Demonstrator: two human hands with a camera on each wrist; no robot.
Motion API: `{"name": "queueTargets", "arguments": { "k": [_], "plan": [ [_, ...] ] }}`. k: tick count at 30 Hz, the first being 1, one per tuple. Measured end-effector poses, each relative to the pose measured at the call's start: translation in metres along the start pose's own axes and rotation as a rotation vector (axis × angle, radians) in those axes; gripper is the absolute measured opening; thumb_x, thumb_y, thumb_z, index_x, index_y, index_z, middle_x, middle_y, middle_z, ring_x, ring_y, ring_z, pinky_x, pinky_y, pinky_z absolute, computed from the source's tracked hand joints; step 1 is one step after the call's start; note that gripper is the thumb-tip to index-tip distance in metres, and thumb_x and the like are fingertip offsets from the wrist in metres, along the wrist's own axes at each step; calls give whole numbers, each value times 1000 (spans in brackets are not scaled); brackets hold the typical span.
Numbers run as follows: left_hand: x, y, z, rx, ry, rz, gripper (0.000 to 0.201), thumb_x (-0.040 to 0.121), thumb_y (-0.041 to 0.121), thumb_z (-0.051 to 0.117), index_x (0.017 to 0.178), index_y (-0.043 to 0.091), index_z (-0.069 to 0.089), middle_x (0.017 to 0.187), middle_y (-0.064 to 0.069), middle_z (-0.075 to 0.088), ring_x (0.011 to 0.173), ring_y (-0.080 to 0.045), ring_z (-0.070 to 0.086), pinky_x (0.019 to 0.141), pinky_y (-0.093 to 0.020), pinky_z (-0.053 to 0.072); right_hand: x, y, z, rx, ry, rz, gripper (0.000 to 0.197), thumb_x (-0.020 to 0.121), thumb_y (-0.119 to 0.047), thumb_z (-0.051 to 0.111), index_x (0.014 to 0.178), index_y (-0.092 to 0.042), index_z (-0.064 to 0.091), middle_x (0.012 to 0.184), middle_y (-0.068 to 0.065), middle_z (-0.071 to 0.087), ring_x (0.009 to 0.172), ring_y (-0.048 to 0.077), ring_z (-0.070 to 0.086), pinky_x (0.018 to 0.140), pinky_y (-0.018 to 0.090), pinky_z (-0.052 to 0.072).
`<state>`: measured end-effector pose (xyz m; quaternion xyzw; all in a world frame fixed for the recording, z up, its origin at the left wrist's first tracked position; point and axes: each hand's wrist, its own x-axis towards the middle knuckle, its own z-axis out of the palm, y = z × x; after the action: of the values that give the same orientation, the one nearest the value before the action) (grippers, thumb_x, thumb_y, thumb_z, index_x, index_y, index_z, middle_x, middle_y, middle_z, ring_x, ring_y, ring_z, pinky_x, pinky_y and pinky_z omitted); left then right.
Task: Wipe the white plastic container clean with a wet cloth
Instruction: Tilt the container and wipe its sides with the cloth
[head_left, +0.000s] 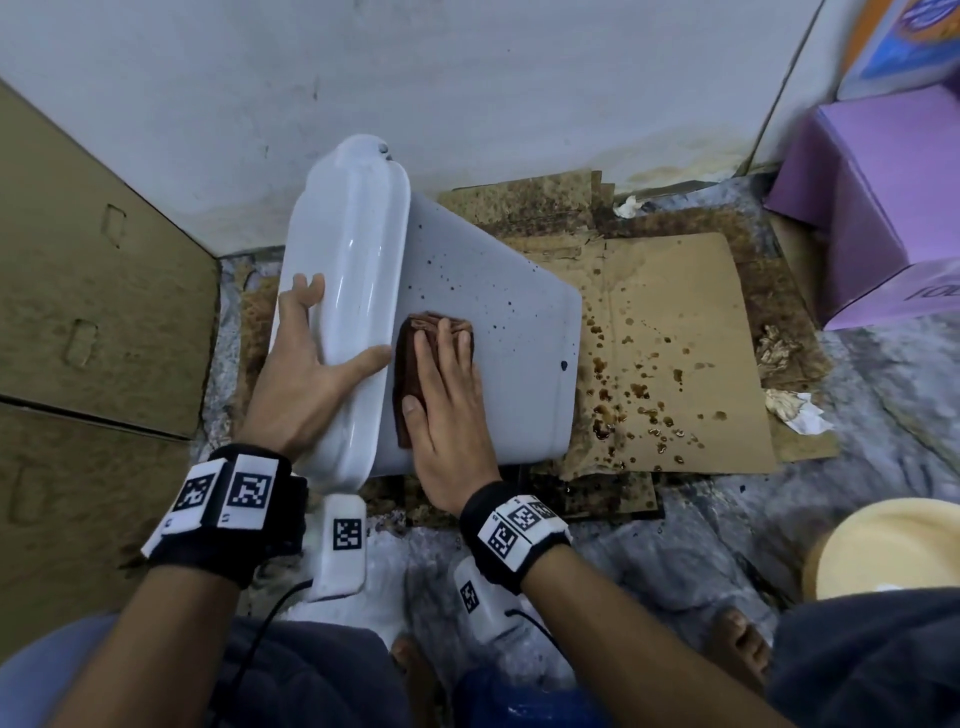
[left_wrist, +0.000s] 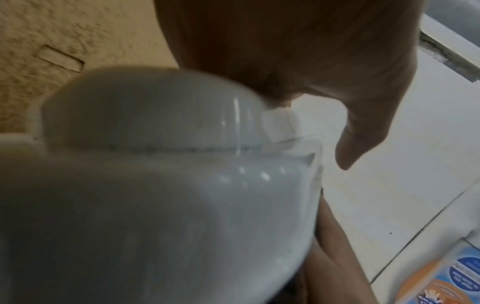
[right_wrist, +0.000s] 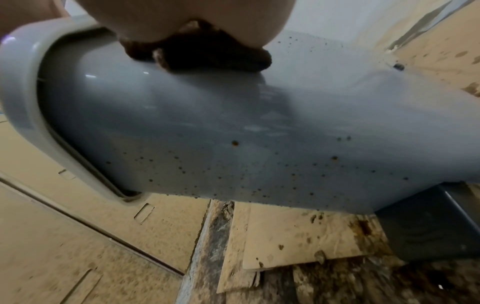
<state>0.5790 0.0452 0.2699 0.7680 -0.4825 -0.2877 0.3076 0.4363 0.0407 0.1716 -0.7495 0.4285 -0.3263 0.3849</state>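
Observation:
The white plastic container (head_left: 493, 312) lies on its side on stained cardboard, its lid end (head_left: 353, 249) towards the left, with dark specks over its upper side. My left hand (head_left: 332, 338) rests on the lid end, fingers spread along its left edge and thumb stretched across it. A folded brown cloth (head_left: 410, 353) lies on the speckled side next to the lid. My right hand (head_left: 436, 374) presses flat on the cloth with straight fingers. In the right wrist view the cloth (right_wrist: 207, 55) bulges out under my palm on the container (right_wrist: 233, 123). The left wrist view is filled by the blurred lid (left_wrist: 155, 185).
Brown-spattered cardboard (head_left: 675, 338) covers the floor under and right of the container. A large cardboard box (head_left: 93, 260) stands at the left, purple boxes (head_left: 883, 208) at the right, a wall (head_left: 467, 78) behind. Crumpled tissues (head_left: 795, 410) and a pale yellow round object (head_left: 893, 551) lie at the right.

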Motion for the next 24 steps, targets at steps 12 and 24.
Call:
{"name": "queueTargets", "arguments": {
  "k": [12,24],
  "plan": [
    [17,4,8,143,16,90,110,74,63,74,158,38,7,167,10,12,154,-14,12,124,-50,17,51,16,-7,-26,66,-21,59,98,-37,25,153,-23,6,162,1,-4,148,19,-13,121,44,0],
    [15,-16,1,53,-15,86,108,69,69,66,155,45,5,165,16,11,154,-12,9,123,-53,17,47,15,1,32,53,107,61,97,-35,26,153,-22,3,161,4,-7,147,21,-18,120,43,-6]
  ]
}}
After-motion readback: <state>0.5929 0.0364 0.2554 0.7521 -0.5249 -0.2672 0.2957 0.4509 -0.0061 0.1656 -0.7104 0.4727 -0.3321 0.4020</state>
